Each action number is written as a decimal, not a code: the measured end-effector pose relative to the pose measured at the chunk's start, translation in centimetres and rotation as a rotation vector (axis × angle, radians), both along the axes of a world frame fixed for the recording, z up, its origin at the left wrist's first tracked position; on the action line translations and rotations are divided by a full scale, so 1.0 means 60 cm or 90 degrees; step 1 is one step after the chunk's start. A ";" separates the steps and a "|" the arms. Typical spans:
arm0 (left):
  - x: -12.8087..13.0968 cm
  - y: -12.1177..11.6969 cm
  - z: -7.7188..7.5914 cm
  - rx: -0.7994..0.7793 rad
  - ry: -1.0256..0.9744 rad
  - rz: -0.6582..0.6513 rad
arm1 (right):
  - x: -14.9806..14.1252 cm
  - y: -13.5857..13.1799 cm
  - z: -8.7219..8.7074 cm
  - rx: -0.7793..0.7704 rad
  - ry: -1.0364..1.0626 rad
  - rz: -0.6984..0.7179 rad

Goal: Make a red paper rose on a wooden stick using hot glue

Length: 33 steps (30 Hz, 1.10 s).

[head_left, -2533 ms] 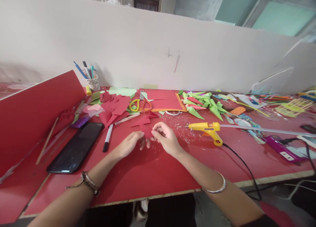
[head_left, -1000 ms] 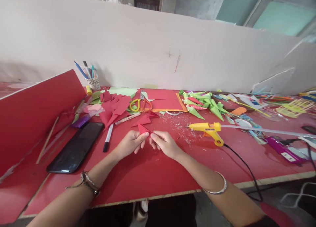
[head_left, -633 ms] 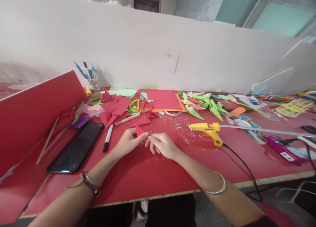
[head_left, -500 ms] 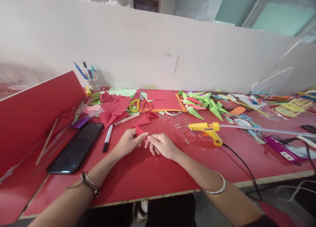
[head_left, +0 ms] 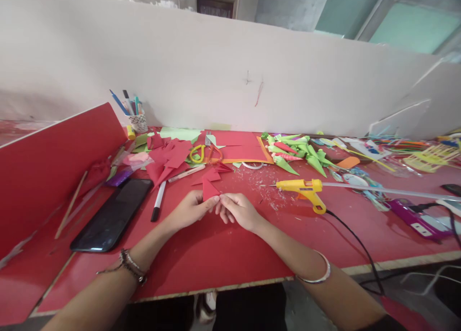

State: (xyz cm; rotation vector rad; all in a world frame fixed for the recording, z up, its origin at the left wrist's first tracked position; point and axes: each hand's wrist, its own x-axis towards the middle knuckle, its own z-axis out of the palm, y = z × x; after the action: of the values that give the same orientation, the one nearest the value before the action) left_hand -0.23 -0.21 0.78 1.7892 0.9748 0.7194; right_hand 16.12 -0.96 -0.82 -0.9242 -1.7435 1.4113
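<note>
A small pointed piece of red paper stands up between my two hands. My left hand is closed on it, thumb pressed along its lower edge. My right hand pinches the lower right corner of the same piece, its other fingers curled beneath. Just beyond the hands lie cut red paper scraps. Scissors with one yellow and one orange handle rest farther back. To the left of my left hand lies a white marker with a black cap.
A yellow glue gun lies at right with its cord over the table edge. Green and red paper cones are piled behind it. A black phone and a pen cup are at left, a purple power strip at far right.
The red paper piece has turned to stand more upright and shows more of its face. Both hands stay close together in nearly the same place.
</note>
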 end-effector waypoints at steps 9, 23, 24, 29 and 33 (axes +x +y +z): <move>0.002 -0.004 -0.002 -0.027 0.021 -0.066 | -0.001 0.005 -0.004 -0.010 0.046 0.005; 0.003 -0.004 -0.002 0.054 0.065 0.068 | 0.002 -0.004 0.008 0.065 -0.075 -0.018; 0.003 -0.003 -0.002 0.080 0.076 0.085 | 0.001 -0.005 0.008 0.064 -0.077 -0.020; 0.002 0.001 -0.004 0.152 0.127 0.107 | 0.001 -0.009 0.009 0.072 -0.104 -0.006; 0.000 0.008 -0.013 0.150 0.154 0.113 | 0.001 -0.006 0.006 0.072 -0.142 0.004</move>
State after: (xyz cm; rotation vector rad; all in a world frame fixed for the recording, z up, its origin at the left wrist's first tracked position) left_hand -0.22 0.30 0.00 2.0477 1.2655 0.7653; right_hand 16.19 -1.30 -0.45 -1.0466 -1.9693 1.2389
